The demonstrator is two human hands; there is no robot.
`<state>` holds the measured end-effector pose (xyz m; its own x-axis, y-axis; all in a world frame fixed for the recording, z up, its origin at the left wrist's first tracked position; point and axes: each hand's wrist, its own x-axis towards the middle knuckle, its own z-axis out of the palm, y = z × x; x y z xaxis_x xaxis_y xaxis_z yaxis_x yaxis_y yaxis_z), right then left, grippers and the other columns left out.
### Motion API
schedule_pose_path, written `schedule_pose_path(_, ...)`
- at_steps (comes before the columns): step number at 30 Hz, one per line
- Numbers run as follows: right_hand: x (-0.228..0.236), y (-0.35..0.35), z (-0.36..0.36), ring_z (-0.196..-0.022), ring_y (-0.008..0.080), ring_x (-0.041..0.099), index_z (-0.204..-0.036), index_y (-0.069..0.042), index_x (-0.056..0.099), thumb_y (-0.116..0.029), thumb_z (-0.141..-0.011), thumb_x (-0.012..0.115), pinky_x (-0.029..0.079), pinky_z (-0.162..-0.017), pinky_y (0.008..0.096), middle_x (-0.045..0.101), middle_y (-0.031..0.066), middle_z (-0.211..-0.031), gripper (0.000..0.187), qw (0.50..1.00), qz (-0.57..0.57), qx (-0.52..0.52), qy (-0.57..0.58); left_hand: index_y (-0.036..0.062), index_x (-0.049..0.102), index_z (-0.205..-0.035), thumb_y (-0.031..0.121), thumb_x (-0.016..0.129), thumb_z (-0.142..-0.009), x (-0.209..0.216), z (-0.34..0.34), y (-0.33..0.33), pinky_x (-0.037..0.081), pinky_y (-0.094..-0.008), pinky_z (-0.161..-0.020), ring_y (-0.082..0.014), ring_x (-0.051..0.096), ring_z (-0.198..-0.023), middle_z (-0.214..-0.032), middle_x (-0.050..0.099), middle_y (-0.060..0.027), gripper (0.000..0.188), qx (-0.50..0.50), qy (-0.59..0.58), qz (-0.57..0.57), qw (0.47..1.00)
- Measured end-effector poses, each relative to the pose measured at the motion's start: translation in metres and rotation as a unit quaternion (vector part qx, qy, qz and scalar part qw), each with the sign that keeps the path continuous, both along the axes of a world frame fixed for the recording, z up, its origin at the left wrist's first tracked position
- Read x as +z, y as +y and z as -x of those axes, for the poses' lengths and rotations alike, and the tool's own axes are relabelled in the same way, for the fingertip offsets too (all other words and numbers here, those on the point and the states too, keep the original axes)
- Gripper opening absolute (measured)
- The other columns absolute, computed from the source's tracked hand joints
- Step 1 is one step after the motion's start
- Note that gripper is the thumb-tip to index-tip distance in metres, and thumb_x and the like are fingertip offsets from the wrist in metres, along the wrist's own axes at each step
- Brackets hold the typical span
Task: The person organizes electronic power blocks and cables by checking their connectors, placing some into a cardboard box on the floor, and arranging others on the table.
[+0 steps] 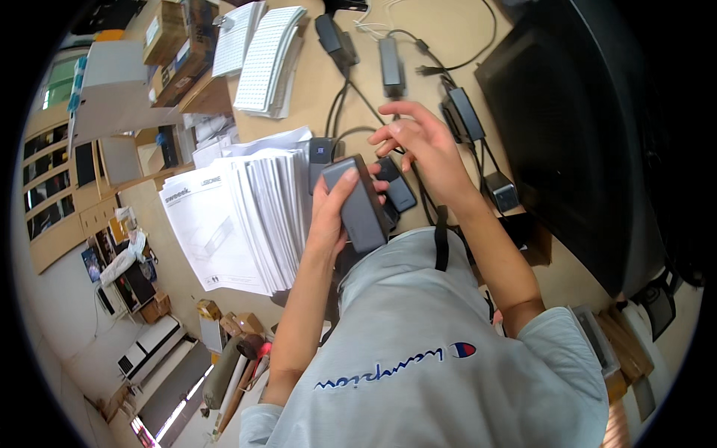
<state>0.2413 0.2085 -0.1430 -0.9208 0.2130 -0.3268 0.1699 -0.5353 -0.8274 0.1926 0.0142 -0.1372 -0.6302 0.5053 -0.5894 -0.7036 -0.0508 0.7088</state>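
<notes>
Left hand (326,216): grasping dark-grey, hard-looking rectangular block (358,215)
Block place: three o'clock of white paper stack (224,231)
Right hand (429,145): empty, fingers loose, two o'clock of block
Block handling: likely stiff, weighty; grip long sides

The left hand (327,218) grips; the right hand (427,143) hovers, fingers (407,109) loosely bent.

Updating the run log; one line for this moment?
Left hand: gripping grey rectangular block | Right hand: open, nothing visible held, near black rectangular adapter | Left of block: white paper stack
</notes>
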Motion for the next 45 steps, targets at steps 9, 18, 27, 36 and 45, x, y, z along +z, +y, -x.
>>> schedule_pose_path(9, -0.022, -0.028, 0.014, -0.089, 0.0109, 0.062, -0.121, -0.003, 0.06, -0.015, -0.094, 0.067, 0.05, -0.079, 0.027, 0.066, 0.0038, -0.096, 0.03, 0.988, -0.137, 0.067, 0.021, -0.0003, 0.061, -0.126, 0.06, 0.053, -0.099, -0.027, -0.022, -0.049, 0.062, -0.0478, -0.085, -0.0317, 0.071, -0.092, -0.104, 0.069, -0.0205, 0.067, 0.165, -0.238, -0.116, 0.95)
schedule_pose_path(18, -0.059, -0.037, 0.012, -0.084, 0.0071, 0.06, -0.131, -0.003, 0.059, -0.014, -0.096, 0.064, 0.049, -0.075, 0.0228, 0.063, 0.0016, -0.101, 0.037, 0.979, 0.032, 0.2, 0.006, 0.0065, 0.067, -0.115, 0.073, 0.047, -0.096, -0.027, -0.008, -0.044, 0.061, -0.047, -0.078, -0.0277, 0.072, -0.086, -0.1, 0.071, -0.0128, 0.072, 0.147, -0.284, -0.07, 0.945)
schedule_pose_path(27, -0.07, -0.047, 0.03, -0.09, 0.0093, 0.064, -0.132, 0.001, 0.057, -0.021, -0.101, 0.063, 0.05, -0.083, 0.0242, 0.067, 0.0024, -0.104, 0.038, 0.938, 0.081, 0.337, -0.015, 0.0037, 0.059, -0.13, 0.065, 0.048, -0.099, -0.026, 0.002, -0.053, 0.062, -0.0547, -0.076, -0.0349, 0.073, -0.091, -0.108, 0.07, -0.0187, 0.07, 0.045, -0.238, -0.021, 0.97)
schedule_pose_path(36, -0.126, -0.105, 0.088, -0.098, 0.0166, 0.069, -0.121, 0.0, 0.061, -0.028, -0.095, 0.071, 0.051, -0.085, 0.0291, 0.073, 0.0126, -0.101, 0.039, 0.986, -0.124, 0.098, -0.058, -0.0026, 0.032, -0.149, 0.015, 0.081, -0.082, -0.034, 0.022, -0.066, 0.043, -0.0371, -0.107, -0.0242, 0.055, -0.124, -0.134, 0.053, -0.0178, 0.085, -0.129, 0.226, 0.323, 0.91)
schedule_pose_path(45, -0.11, -0.108, 0.098, -0.105, 0.0337, 0.063, -0.12, -0.008, 0.063, -0.028, -0.087, 0.074, 0.05, -0.093, 0.0405, 0.065, 0.0181, -0.108, 0.04, 0.932, -0.345, 0.075, -0.081, 0.0, 0.033, -0.151, 0.008, 0.075, -0.082, -0.073, 0.002, -0.046, 0.048, -0.0469, -0.101, -0.0451, 0.053, -0.126, -0.143, 0.048, -0.0243, 0.081, -0.117, 0.526, 0.511, 0.669)
